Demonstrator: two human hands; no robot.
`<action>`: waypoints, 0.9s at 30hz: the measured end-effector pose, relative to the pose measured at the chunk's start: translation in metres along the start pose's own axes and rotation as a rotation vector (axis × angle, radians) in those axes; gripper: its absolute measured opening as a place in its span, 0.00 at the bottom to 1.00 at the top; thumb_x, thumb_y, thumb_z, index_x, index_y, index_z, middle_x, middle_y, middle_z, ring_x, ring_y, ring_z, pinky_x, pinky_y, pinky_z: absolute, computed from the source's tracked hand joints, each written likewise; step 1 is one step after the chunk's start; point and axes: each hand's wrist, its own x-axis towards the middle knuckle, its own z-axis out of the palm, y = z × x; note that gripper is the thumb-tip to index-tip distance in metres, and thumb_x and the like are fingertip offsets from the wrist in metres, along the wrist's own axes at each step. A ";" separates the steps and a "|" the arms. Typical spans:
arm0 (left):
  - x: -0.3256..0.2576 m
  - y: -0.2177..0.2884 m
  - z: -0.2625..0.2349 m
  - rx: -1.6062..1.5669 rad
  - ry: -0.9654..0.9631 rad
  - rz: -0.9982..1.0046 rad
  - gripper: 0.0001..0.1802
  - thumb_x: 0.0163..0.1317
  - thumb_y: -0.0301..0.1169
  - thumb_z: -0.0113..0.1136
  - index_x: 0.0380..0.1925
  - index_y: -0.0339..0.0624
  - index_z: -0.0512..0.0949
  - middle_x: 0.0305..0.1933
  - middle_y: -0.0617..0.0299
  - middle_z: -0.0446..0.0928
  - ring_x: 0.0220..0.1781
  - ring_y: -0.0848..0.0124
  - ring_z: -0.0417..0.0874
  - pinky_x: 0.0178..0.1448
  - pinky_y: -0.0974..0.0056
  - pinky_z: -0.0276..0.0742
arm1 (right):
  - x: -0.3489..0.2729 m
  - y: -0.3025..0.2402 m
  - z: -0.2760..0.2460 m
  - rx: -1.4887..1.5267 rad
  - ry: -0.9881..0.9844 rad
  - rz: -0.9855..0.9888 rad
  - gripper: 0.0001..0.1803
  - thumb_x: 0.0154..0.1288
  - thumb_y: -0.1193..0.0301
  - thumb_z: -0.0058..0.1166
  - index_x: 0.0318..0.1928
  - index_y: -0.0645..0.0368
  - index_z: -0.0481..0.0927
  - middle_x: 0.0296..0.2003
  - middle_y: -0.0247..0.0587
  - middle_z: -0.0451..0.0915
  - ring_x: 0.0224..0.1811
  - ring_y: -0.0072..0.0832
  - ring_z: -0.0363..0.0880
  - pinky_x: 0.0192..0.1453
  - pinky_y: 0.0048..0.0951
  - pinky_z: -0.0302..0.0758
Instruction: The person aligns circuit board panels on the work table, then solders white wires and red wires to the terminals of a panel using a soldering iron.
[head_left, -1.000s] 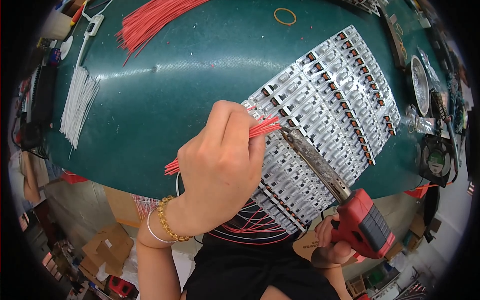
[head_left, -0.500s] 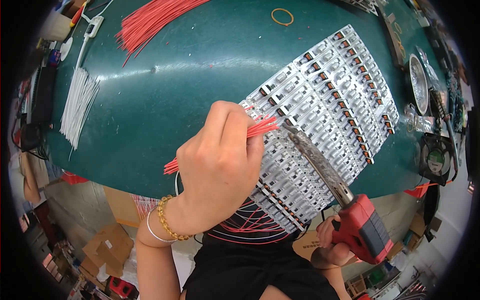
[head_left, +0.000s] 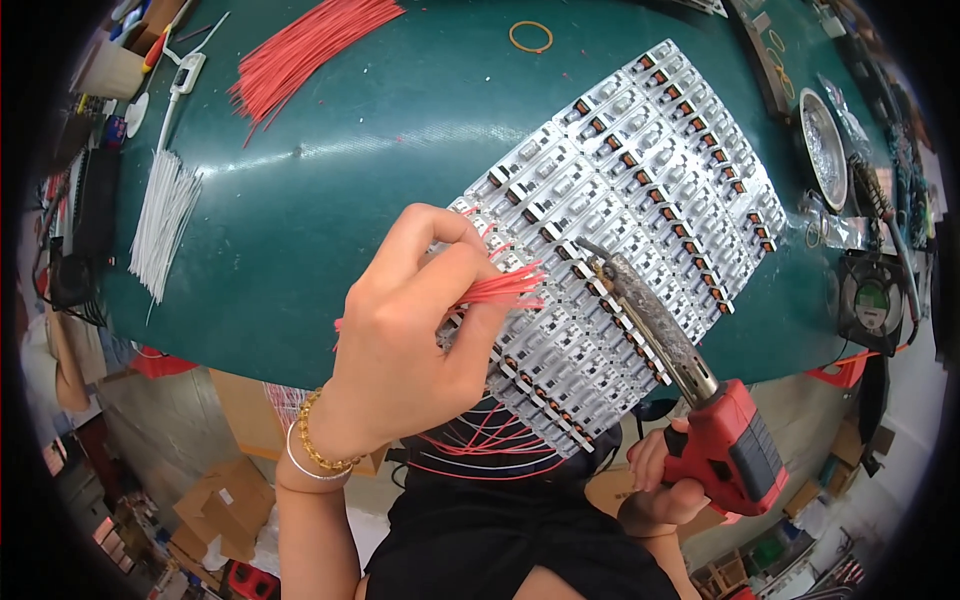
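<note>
My left hand [head_left: 415, 320] is closed round a bundle of thin red wires [head_left: 505, 287], held over the left side of a silver-white panel of small circuit boards [head_left: 620, 190]. The wire ends fan out past its fingers, and its raised forefinger is close to short red wires standing on the panel's left edge. At the lower right, my right hand [head_left: 660, 490] grips the handle of a red and black soldering gun [head_left: 725, 440]. The gun's dark barrel slants up across the panel, its thin tip [head_left: 585, 243] right of the bundle. Whether the tip touches the panel, I cannot tell.
A pile of red wires [head_left: 310, 50] and white wires [head_left: 165, 225] lie on the green table [head_left: 330, 220]. A rubber band [head_left: 530, 37] lies beyond the panel. To the right are a metal bowl [head_left: 823, 150] and a black fan [head_left: 868, 303]. Cardboard boxes [head_left: 225, 505] stand below.
The view has shifted slightly. Against the panel, the gun's tip has moved right, away from the wire bundle. My left forefinger and thumb have spread, and short red wires on the panel's edge now show.
</note>
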 end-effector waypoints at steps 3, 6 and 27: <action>-0.002 -0.002 0.006 0.051 0.046 -0.016 0.07 0.50 0.19 0.63 0.29 0.33 0.76 0.38 0.55 0.72 0.24 0.64 0.76 0.27 0.64 0.71 | -0.002 0.002 -0.004 0.025 -0.029 0.019 0.50 0.51 0.33 0.57 0.58 0.66 0.68 0.10 0.25 0.63 0.11 0.20 0.63 0.21 0.23 0.63; -0.004 -0.004 0.018 0.092 0.107 -0.016 0.07 0.49 0.19 0.63 0.28 0.32 0.75 0.37 0.56 0.72 0.23 0.63 0.75 0.25 0.63 0.70 | -0.007 0.013 -0.013 0.027 -0.070 0.026 0.52 0.50 0.31 0.57 0.58 0.66 0.67 0.10 0.26 0.63 0.11 0.20 0.63 0.22 0.23 0.63; 0.001 0.000 0.017 0.171 0.078 -0.056 0.06 0.47 0.21 0.63 0.26 0.32 0.76 0.34 0.57 0.72 0.21 0.60 0.77 0.24 0.59 0.70 | -0.010 0.010 -0.021 0.387 -0.089 0.121 0.07 0.51 0.74 0.58 0.23 0.65 0.77 0.21 0.40 0.77 0.16 0.30 0.72 0.21 0.27 0.65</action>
